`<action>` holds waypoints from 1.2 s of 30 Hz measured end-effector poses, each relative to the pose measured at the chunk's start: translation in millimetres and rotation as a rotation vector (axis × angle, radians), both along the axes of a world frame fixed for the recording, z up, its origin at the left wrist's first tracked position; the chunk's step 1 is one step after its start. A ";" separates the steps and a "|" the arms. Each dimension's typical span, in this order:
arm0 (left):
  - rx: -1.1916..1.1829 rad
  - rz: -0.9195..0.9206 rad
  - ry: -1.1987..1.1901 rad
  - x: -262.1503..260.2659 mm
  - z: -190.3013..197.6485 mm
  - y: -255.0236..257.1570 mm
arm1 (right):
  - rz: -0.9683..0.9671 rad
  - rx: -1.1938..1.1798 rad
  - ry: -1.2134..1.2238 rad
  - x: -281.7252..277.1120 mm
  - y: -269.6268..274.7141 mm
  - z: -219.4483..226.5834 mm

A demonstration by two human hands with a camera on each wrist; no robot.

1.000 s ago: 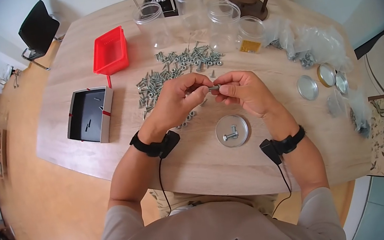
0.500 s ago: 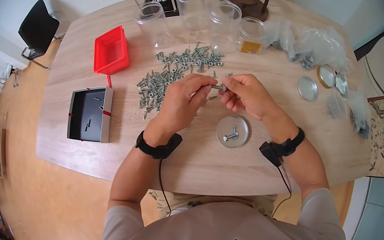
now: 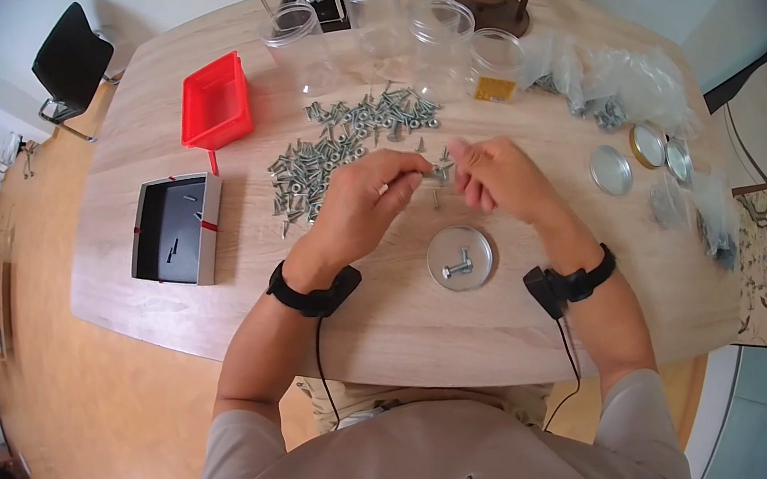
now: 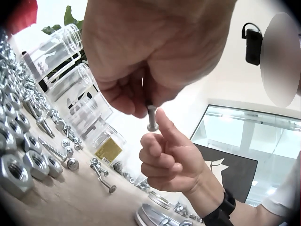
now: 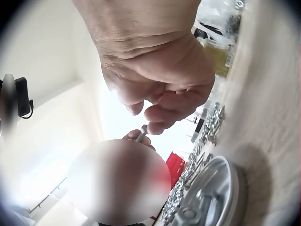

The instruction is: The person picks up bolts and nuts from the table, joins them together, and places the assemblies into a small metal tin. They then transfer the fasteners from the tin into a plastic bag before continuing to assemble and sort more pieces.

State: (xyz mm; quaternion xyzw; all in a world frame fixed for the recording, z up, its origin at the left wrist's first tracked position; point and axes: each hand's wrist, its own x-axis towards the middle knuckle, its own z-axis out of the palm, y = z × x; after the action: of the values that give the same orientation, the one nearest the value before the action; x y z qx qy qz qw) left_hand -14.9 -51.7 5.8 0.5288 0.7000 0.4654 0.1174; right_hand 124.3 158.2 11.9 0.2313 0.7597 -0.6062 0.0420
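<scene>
The left hand [image 3: 360, 205] pinches a metal bolt [image 4: 152, 120] between thumb and fingertips; its shaft and round end stick out below the fingers in the left wrist view. Just to the right, the right hand [image 3: 508, 180] is apart from the bolt, thumb extended and fingers loosely curled, with nothing visibly held. In the right wrist view a gap shows between its thumb and fingers, close to the bolt tip [image 5: 142, 133]. A pile of screws and nuts [image 3: 321, 167] lies behind the left hand. Nearer the body, a round lid [image 3: 436, 279] holds bolts [image 3: 458, 268].
A red basket [image 3: 214, 100] and a dark open box [image 3: 168, 237] stand at left. Clear jars [image 3: 299, 49] line the back. Plastic bags [image 3: 632, 86] and round metal lids [image 3: 610, 170] are on the right. Loose screws [image 3: 436, 199] lie between the hands.
The right hand has let go of the bolt and moved slightly right, away from the left fingertips. The left hand has kept its pinch, almost in the same place.
</scene>
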 end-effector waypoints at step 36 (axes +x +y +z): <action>-0.372 0.238 0.451 -51.2 -35.7 -16.8 | 0.379 0.928 0.365 -75.0 -1.2 -50.1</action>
State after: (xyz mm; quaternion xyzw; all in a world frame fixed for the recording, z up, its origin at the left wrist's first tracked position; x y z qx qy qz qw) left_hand -66.1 -68.5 -29.9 0.5028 0.8383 0.2109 -0.0015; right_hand 49.3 157.0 -38.2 -0.0247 0.9714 -0.2189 -0.0888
